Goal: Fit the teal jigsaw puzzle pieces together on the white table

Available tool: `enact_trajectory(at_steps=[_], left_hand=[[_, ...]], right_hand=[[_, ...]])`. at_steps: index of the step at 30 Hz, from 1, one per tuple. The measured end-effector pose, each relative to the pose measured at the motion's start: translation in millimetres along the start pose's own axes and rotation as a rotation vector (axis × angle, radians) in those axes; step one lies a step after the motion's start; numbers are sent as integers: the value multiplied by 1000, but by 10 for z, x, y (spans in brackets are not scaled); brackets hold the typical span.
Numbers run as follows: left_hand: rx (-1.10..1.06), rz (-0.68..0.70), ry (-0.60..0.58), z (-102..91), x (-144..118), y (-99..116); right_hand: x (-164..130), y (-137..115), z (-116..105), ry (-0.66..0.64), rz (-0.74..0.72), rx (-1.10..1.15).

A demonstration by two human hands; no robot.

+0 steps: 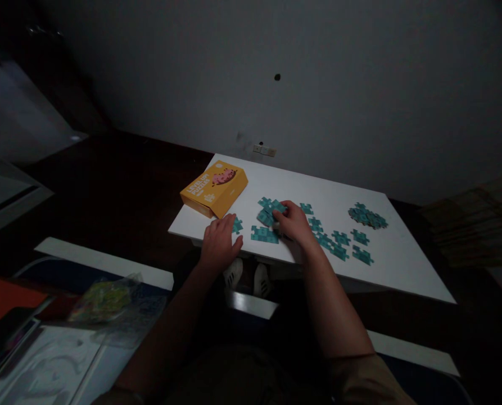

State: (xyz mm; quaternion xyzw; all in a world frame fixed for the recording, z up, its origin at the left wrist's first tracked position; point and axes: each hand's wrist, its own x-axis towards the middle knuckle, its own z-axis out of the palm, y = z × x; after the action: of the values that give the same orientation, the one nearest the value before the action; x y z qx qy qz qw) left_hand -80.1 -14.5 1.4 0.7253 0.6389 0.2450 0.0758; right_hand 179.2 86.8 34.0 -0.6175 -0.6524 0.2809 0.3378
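Dim room, grey wall. Teal puzzle pieces [339, 239] are scattered on a white table [402, 264] beside an orange puzzle box [214, 188]. One piece [267, 216] is pinched by the right hand [293, 222]; the left hand [219, 242] is laid flat, fingers loosely together.

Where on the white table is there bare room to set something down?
The white table is bare along its near right edge, below the loose teal puzzle pieces, and along the far edge behind the yellow cardboard box. It is crowded around the right hand, left hand and the heap of pieces.
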Motion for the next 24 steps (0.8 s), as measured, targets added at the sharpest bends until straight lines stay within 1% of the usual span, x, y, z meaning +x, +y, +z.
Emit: enact_trajectory(at_steps=[2,6,10,13,17,22,24], left_hand=[[-15,2,-12,0,31,10],[-55,22,-14,31,74,12],[-69,7,24,84,89,-2],[-75,3,55,116,93,-10],[-54,-22,70,133,97,10],[-26,-40,81,136,95,55],[-21,-46,90,142,91,65]], right_hand=[[48,28,-33,-58,16,1],[66,32,5,-157,66,-5],[55,59,45,-142,2,-75],[46,99,49,-107,-33,-65],[44,126,52,-86,-30,32],[53,105,79,-99,89,303],[60,107,78,-90,116,361]])
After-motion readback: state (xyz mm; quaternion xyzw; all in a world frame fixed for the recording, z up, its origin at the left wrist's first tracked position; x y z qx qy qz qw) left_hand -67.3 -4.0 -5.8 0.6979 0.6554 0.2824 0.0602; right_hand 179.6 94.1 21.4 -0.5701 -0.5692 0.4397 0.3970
